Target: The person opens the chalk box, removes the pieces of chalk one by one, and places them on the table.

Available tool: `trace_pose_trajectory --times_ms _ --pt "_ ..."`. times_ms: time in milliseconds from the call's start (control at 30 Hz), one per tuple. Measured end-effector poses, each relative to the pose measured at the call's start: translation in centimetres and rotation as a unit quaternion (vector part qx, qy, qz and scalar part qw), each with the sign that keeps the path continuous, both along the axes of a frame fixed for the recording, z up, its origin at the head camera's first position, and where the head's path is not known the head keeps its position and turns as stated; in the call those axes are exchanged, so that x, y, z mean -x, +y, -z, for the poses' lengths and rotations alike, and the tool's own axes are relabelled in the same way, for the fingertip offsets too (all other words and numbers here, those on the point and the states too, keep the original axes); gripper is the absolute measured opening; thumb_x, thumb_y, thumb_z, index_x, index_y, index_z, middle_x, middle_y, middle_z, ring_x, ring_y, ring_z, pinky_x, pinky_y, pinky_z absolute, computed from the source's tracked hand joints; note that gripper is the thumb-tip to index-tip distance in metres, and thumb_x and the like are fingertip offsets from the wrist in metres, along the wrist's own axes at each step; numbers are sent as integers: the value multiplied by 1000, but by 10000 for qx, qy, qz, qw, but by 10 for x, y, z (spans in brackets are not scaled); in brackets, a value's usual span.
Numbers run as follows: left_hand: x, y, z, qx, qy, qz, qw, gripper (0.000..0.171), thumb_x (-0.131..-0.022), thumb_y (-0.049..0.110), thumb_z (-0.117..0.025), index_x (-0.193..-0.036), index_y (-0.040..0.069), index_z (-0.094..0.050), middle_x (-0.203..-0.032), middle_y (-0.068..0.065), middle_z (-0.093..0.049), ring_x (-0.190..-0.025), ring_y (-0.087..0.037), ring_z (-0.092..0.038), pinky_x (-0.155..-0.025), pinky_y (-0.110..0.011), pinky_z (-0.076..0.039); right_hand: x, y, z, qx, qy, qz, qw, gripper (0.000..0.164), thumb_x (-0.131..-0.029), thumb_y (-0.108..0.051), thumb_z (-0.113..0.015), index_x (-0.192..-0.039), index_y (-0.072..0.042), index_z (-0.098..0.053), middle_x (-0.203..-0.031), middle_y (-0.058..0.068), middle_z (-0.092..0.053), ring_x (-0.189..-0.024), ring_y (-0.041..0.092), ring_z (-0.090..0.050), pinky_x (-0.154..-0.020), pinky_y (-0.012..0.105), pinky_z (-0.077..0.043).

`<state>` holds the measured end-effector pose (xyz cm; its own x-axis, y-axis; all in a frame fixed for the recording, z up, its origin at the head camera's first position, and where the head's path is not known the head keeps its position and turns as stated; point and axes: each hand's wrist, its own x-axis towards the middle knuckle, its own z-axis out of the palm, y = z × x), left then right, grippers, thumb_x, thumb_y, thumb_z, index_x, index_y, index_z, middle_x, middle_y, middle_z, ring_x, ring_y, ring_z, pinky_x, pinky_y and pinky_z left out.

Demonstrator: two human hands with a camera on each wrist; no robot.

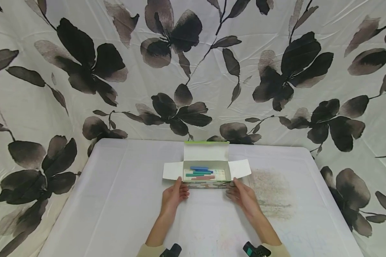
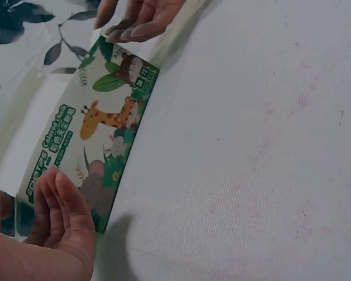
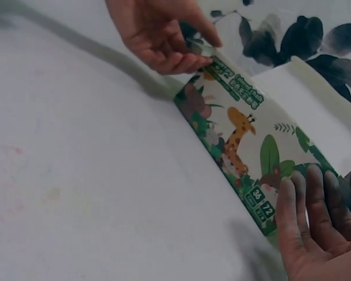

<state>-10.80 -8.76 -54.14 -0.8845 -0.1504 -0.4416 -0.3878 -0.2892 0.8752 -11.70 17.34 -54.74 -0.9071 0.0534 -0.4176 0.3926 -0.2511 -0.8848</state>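
Note:
A cardboard chalk box point(image 1: 207, 184), printed with animals and the words "Colored chalk", stands on the table with its lid raised and side flaps spread. Blue, green and pinkish-red chalk sticks point(image 1: 198, 175) lie inside it. My left hand point(image 1: 174, 195) holds the box's front left corner, thumb at the rim and fingers against the printed front. At the opposite front corner, my right hand point(image 1: 243, 195) pinches the box the same way. In the right wrist view, the right fingers point(image 3: 319, 208) look dusty and lie along the front panel; the thumb is mostly hidden there.
The white tabletop point(image 1: 122, 200) carries a brownish chalk smudge point(image 1: 271, 192) to the right of the box. Fainter coloured marks show nearer the front. A floral cloth point(image 1: 193, 71) hangs behind the table's back edge.

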Motion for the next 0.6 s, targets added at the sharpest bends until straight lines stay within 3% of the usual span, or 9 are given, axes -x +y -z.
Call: trace_pose_trajectory --times_ms 167,400,600 --pt "0 8 -4 228 83 201 9995 55 -104 41 -63 -110 -14 -67 -85 -8 -71 -67 -9 -65 -63 -20 -59 -5 2 -10 -754 314 -549 9951 55 -101 -43 -66 -124 7 -62 -109 14 -70 -97 19 -71 -91 32 -60" --pt "2 14 -7 209 26 256 9995 60 -103 46 -61 -107 -14 -69 -85 -7 -74 -66 -8 -65 -60 -20 -58 -4 -1 -27 -1220 934 -1101 9820 40 -103 -30 -66 -118 7 -65 -109 23 -71 -94 22 -72 -85 35 -62" --pt "4 15 -6 -52 -59 286 9996 59 -103 45 -61 -108 -13 -68 -86 -8 -75 -68 -8 -65 -61 -19 -58 6 -6 -40 -1635 1204 -1303 9705 39 -103 -30 -67 -115 7 -66 -102 19 -73 -92 21 -71 -82 32 -62"
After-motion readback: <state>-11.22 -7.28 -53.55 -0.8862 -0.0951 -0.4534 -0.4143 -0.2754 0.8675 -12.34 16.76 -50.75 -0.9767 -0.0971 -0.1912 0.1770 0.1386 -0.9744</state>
